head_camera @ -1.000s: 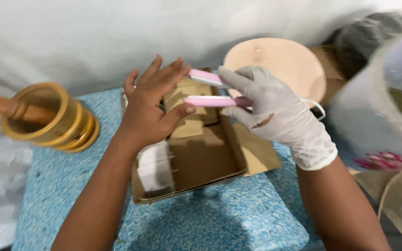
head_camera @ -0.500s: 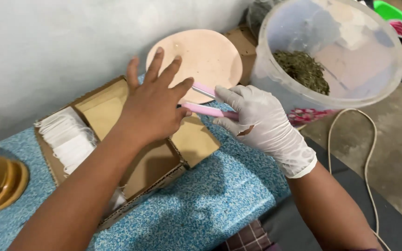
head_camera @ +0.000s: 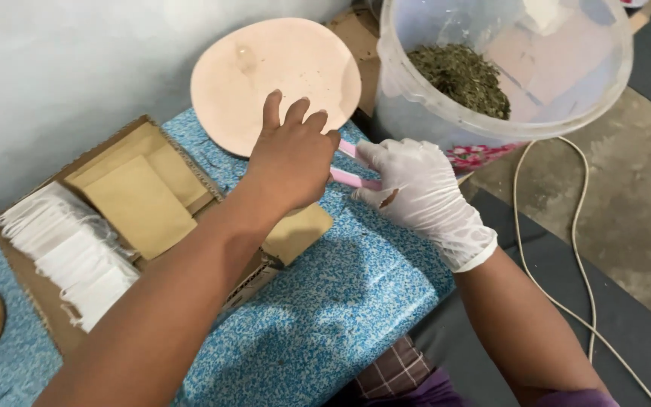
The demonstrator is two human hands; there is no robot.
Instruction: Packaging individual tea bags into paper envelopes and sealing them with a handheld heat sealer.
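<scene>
Between two hands (head_camera: 293, 154) (head_camera: 414, 188): one pink tongs (head_camera: 352, 179), gloved grip.

Count: 1 clear plastic bucket of dried green leaves (head_camera: 502, 68), 1 round pink lid (head_camera: 265, 71), 1 open brown cardboard box (head_camera: 133, 188). 1 pink plastic tweezers (head_camera: 354, 178), 1 white cable (head_camera: 566, 249). 2 hands: bare left (head_camera: 291, 162), white-gloved right (head_camera: 420, 192).
</scene>
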